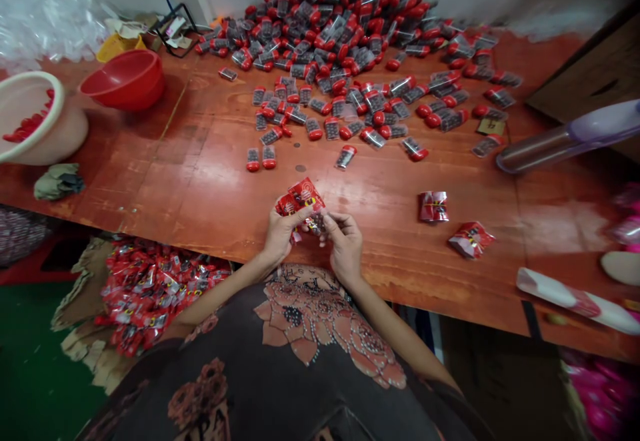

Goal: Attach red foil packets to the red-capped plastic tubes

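Observation:
Near the table's front edge my left hand [281, 233] is closed on red printed wrappers [305, 192], which fan out above the thumb. My right hand [346, 241] meets it from the right, thumb and fingers pinched at the wrappers' lower right edge. Something shiny and dark shows between the two hands, too small to make out. Beyond the hands lie small clear containers [346, 156] with red caps and dark contents. Two bundles of red wrappers, one upright-looking bundle [434, 207] and one tilted bundle [471, 239], rest to the right.
A large heap of capped containers [340, 21] fills the table's back. At left stand a red bowl [125, 78] and a white tub [60, 121] near a crumpled cloth [59, 181]. A torn carton [85, 314] of red packets sits below. Right: a clear tube [550, 141] and a white roll [565, 294].

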A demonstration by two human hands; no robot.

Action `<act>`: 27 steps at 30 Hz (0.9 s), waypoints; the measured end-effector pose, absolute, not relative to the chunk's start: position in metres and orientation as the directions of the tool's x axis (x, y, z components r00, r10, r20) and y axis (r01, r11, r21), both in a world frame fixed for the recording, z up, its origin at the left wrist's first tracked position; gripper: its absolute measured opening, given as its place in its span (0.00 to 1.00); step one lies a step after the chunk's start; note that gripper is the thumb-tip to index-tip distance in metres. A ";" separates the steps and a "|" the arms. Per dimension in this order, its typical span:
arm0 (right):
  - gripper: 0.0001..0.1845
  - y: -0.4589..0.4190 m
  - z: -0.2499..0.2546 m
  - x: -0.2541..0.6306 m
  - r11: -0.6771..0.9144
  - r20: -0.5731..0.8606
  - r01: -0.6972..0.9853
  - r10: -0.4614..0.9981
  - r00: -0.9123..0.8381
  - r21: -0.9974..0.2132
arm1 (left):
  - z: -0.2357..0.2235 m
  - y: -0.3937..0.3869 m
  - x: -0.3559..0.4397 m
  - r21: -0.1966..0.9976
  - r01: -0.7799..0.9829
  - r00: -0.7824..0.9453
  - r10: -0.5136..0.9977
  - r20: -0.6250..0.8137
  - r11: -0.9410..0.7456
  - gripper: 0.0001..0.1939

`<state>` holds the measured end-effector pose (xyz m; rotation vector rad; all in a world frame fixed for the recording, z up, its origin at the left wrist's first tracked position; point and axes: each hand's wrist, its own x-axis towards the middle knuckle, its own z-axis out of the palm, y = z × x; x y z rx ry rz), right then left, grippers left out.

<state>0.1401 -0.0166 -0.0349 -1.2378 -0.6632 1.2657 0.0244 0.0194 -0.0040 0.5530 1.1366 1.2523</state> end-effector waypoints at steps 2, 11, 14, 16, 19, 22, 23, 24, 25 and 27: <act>0.11 -0.017 -0.035 0.141 -0.149 -0.226 -0.313 0.947 0.228 -0.938 | -0.003 0.020 0.023 0.852 -0.436 -0.071 0.933 -0.352 0.288 0.19; 0.12 -0.017 -0.032 0.139 -0.065 -0.135 -0.247 0.951 0.278 -0.967 | 0.000 0.017 0.023 0.884 -0.382 -0.114 0.935 -0.336 0.271 0.22; 0.13 -0.019 -0.029 0.137 -0.053 -0.124 -0.251 0.954 0.275 -0.966 | -0.001 0.017 0.023 0.888 -0.381 -0.133 0.935 -0.329 0.258 0.22; 0.13 -0.020 -0.026 0.137 -0.059 -0.128 -0.255 0.956 0.264 -0.965 | -0.001 0.018 0.022 0.890 -0.381 -0.118 0.941 -0.316 0.251 0.22; 0.12 -0.022 -0.027 0.136 -0.072 -0.134 -0.251 0.961 0.240 -0.965 | 0.001 0.017 0.022 0.881 -0.369 -0.033 0.943 -0.332 0.297 0.19; 0.11 -0.023 -0.034 0.137 -0.036 -0.087 -0.205 0.965 0.247 -0.978 | 0.002 0.015 0.024 0.876 -0.351 -0.007 0.935 -0.356 0.331 0.16; 0.11 -0.023 -0.037 0.137 -0.015 -0.060 -0.171 0.964 0.258 -0.985 | 0.002 0.014 0.025 0.876 -0.347 -0.012 0.933 -0.360 0.334 0.16; 0.11 -0.023 -0.039 0.138 0.003 -0.034 -0.133 0.962 0.270 -0.991 | 0.002 0.014 0.025 0.876 -0.343 -0.012 0.931 -0.365 0.339 0.16; 0.11 -0.023 -0.040 0.139 0.014 -0.013 -0.098 0.961 0.276 -0.995 | 0.002 0.014 0.025 0.875 -0.339 -0.007 0.929 -0.370 0.346 0.16; 0.11 -0.023 -0.039 0.141 0.006 -0.014 -0.075 0.965 0.262 -0.997 | 0.001 0.016 0.023 0.870 -0.340 0.006 0.926 -0.377 0.357 0.16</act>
